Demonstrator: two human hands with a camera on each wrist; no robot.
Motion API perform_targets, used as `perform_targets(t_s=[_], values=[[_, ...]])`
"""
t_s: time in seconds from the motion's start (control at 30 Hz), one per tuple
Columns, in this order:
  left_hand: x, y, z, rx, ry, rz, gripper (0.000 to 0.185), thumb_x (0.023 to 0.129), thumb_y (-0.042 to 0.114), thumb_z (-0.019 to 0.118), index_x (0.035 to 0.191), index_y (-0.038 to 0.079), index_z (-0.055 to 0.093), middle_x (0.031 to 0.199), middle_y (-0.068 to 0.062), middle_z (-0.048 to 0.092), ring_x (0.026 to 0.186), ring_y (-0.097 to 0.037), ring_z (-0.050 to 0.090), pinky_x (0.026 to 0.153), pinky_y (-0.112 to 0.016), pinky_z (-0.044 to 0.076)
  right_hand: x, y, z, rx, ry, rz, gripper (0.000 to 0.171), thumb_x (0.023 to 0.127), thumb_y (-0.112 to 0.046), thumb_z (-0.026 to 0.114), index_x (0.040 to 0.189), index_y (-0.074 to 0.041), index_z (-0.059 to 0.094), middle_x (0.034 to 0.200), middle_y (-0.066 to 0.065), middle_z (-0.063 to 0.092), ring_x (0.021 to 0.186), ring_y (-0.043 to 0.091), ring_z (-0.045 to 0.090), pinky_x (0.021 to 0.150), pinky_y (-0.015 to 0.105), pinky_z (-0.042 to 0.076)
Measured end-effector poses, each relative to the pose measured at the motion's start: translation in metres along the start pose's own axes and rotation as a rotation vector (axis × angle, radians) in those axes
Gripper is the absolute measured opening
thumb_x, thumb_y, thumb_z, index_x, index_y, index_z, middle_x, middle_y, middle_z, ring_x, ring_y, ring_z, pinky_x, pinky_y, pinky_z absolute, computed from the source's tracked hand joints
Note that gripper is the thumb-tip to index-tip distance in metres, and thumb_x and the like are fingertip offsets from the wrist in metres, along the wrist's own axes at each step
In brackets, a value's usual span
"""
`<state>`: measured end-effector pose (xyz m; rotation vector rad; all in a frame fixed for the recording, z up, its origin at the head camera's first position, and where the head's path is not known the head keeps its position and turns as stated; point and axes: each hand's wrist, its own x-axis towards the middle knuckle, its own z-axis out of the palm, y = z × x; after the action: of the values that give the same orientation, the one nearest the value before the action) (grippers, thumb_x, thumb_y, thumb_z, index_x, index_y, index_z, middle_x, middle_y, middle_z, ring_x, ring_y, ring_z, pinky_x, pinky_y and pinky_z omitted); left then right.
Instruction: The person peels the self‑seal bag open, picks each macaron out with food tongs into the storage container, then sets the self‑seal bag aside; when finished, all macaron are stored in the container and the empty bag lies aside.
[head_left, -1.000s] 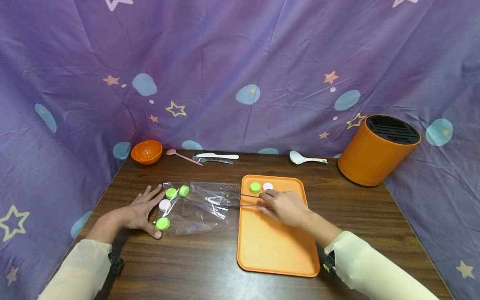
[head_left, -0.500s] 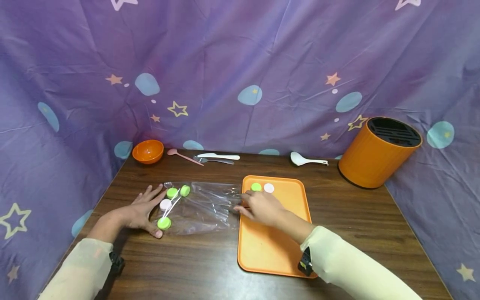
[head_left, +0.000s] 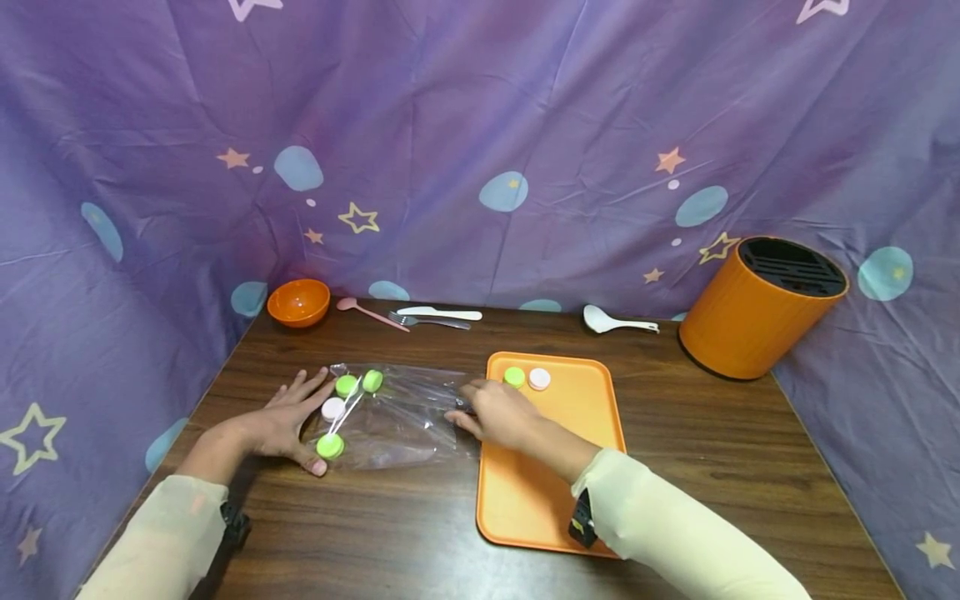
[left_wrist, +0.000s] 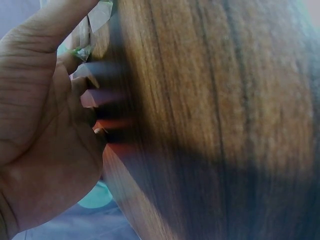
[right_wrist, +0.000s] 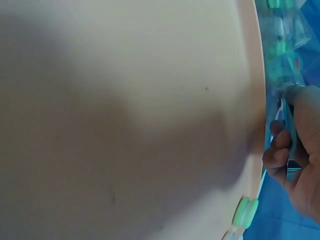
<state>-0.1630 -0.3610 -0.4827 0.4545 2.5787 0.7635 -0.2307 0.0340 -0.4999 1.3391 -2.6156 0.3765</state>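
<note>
Left hand [head_left: 281, 425]: grip flat, fingers straight, pressing the bag's left end, near worktop's left edge.
Plastic bag [head_left: 405, 412]: mid-worktop, touching tray's left rim; caps inside.
Right hand [head_left: 498, 412]: grip pinching tweezers [right_wrist: 289, 150] at bag mouth.
Orange tray [head_left: 570, 433]: two caps at far edge.

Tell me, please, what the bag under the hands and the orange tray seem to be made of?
The bag looks like thin clear plastic film: the wood grain shows through it, and it wrinkles with glossy glints. The tray seems to be moulded hard plastic, matte to satin: uniform orange, rounded corners, raised rim, soft reflections only.
</note>
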Motion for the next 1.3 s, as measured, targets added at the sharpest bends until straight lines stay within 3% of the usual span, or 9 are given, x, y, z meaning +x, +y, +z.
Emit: perform_targets(t_s=[0.23, 0.37, 0.43, 0.67, 0.83, 1.07, 1.17, 1.3], values=[[0.002, -0.002, 0.000, 0.008, 0.002, 0.004, 0.147, 0.069, 0.046, 0.104, 0.176, 0.000, 0.014, 0.183, -0.032, -0.004, 0.166, -0.063, -0.013, 0.131, -0.081, -0.002, 0.002, 0.001, 0.014, -0.007, -0.003, -0.020, 0.048, 0.111, -0.043, 0.066, 0.120, 0.003, 0.076, 0.115, 0.018, 0.081, 0.107, 0.032, 0.079, 0.091, 0.047, 0.067], [0.002, -0.003, 0.001, 0.008, 0.005, 0.005, 0.147, 0.069, 0.046, 0.104, 0.176, 0.000, 0.014, 0.183, -0.032, -0.004, 0.165, -0.063, -0.013, 0.131, -0.081, -0.002, 0.002, 0.013, 0.036, -0.046, 0.041, -0.021, 0.056, 0.115, -0.054, 0.053, 0.116, -0.004, 0.078, 0.109, 0.011, 0.082, 0.099, 0.028, 0.078, 0.077, 0.050, 0.067], [0.001, 0.001, 0.000, 0.006, 0.003, 0.005, 0.145, 0.070, 0.043, 0.104, 0.175, -0.001, 0.015, 0.182, -0.033, -0.004, 0.165, -0.064, -0.012, 0.131, -0.082, -0.002, 0.003, 0.010, 0.032, -0.058, 0.059, -0.018, 0.053, 0.116, -0.052, 0.052, 0.109, -0.007, 0.078, 0.102, 0.009, 0.081, 0.092, 0.027, 0.078, 0.068, 0.051, 0.064], [0.001, 0.003, 0.000, 0.012, 0.003, -0.001, 0.144, 0.071, 0.041, 0.104, 0.175, -0.001, 0.015, 0.182, -0.033, -0.003, 0.165, -0.064, -0.011, 0.131, -0.081, -0.001, -0.004, 0.000, 0.007, 0.000, 0.069, -0.019, 0.039, 0.113, -0.039, 0.063, 0.100, -0.004, 0.075, 0.095, 0.011, 0.078, 0.082, 0.027, 0.077, 0.066, 0.047, 0.065], [0.002, -0.006, 0.004, 0.002, 0.030, 0.043, 0.147, 0.067, 0.050, 0.103, 0.176, 0.001, 0.016, 0.182, -0.034, -0.002, 0.163, -0.066, -0.010, 0.129, -0.083, -0.001, -0.010, 0.011, 0.010, 0.006, 0.065, -0.034, 0.051, 0.116, -0.047, 0.052, 0.105, -0.004, 0.077, 0.096, 0.009, 0.080, 0.082, 0.025, 0.078, 0.065, 0.048, 0.065], [0.009, -0.028, 0.013, 0.020, 0.056, 0.049, 0.151, 0.067, 0.070, 0.097, 0.178, 0.012, 0.014, 0.185, -0.026, -0.003, 0.167, -0.061, -0.012, 0.131, -0.081, -0.002, -0.021, 0.018, 0.003, 0.042, 0.053, -0.033, 0.051, 0.116, -0.048, 0.054, 0.104, -0.005, 0.077, 0.091, 0.007, 0.080, 0.078, 0.020, 0.075, 0.063, 0.043, 0.063], [0.011, -0.035, 0.016, 0.037, 0.066, 0.039, 0.152, 0.064, 0.071, 0.097, 0.179, 0.015, 0.015, 0.186, -0.025, -0.002, 0.168, -0.060, -0.011, 0.131, -0.081, -0.001, -0.024, 0.013, -0.007, 0.027, 0.036, -0.010, 0.044, 0.113, -0.044, 0.061, 0.099, -0.006, 0.076, 0.082, 0.004, 0.074, 0.071, 0.017, 0.069, 0.059, 0.041, 0.060], [0.007, -0.029, 0.013, 0.013, 0.058, 0.052, 0.151, 0.064, 0.066, 0.099, 0.179, 0.014, 0.015, 0.185, -0.028, -0.002, 0.166, -0.063, -0.011, 0.129, -0.083, -0.002, -0.026, 0.003, -0.017, -0.024, -0.008, 0.036, 0.031, 0.108, -0.036, 0.072, 0.095, -0.007, 0.074, 0.074, 0.000, 0.066, 0.065, 0.012, 0.062, 0.053, 0.035, 0.055]])
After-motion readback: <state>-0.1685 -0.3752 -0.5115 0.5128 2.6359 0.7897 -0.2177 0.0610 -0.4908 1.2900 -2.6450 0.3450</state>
